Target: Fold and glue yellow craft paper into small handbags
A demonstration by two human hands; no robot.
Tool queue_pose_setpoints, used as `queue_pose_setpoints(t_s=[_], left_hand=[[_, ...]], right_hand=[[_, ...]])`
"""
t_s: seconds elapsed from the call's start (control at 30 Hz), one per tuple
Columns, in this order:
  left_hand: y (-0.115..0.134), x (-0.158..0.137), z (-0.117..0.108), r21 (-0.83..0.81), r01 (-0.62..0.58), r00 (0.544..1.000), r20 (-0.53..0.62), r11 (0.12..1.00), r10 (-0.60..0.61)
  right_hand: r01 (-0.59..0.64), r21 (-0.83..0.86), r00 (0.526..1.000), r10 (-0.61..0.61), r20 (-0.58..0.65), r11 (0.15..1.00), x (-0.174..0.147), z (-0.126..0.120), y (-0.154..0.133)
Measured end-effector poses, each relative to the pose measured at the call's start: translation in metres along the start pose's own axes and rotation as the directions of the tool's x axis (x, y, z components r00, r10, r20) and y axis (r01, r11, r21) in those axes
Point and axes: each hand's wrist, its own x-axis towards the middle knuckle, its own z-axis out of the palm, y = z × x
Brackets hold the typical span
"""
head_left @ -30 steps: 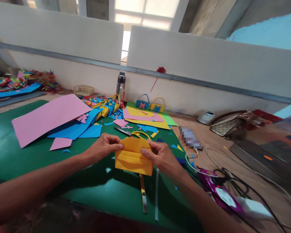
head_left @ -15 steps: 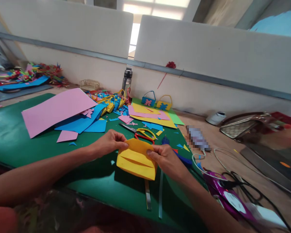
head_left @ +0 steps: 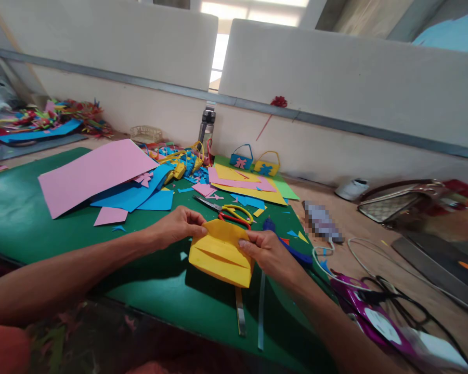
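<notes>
A small yellow foam-sheet bag (head_left: pixel 220 259), with no handle visible on it, is held up above the green table mat. My left hand (head_left: pixel 183 226) pinches its upper left corner between thumb and fingers. At its upper right edge my right hand (head_left: pixel 263 252) grips it, thumb on the near face. The top flap is raised and creases run across the body. Just behind the bag lie scissors (head_left: pixel 228 210) with red and yellow handles. Below it, a ruler-like strip (head_left: pixel 240 311) and a pale clear stick (head_left: pixel 261 314) rest on the mat.
A pink sheet (head_left: pixel 97 176) and blue sheets (head_left: pixel 128 195) lie left on the green mat (head_left: pixel 54 239). Finished little bags (head_left: pixel 265 165) stand at the back. A blue glue gun (head_left: pixel 296 252), phone (head_left: pixel 323 222), cables and purple power strip (head_left: pixel 368 311) are on the right.
The view has shifted slightly, so everything sits a little further right. Both hands keep the same hold on the yellow bag.
</notes>
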Motion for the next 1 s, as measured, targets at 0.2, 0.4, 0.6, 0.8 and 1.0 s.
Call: queue_pose_setpoints(t_s=[0.2,0.4,0.6,0.8,1.0], left_hand=[[0.003,-0.006,0.012,0.114,-0.060,0.996,0.068,0.992,0.053],[0.001,-0.009,0.021,0.223,-0.162,0.986,0.081,0.961,0.147],[0.006,-0.011,0.015,0.195,-0.176,0.983,-0.021,0.965,0.184],[0.000,-0.011,0.020,0.095,-0.058,0.994,0.102,0.994,0.049],[-0.001,-0.011,0.022,-0.030,0.073,0.983,0.168,0.997,-0.067]], right_hand=[[0.256,-0.577,0.877,-0.438,-0.200,0.775,-0.003,0.009,-0.011],[0.274,-0.704,0.885,-0.458,-0.082,0.655,-0.002,0.025,-0.014],[0.262,-0.678,0.888,-0.446,-0.109,0.687,-0.002,0.024,-0.011],[0.302,-0.705,0.861,-0.501,-0.086,0.641,-0.003,0.025,-0.010],[0.322,-0.764,0.802,-0.590,-0.094,0.559,-0.007,0.031,-0.009]])
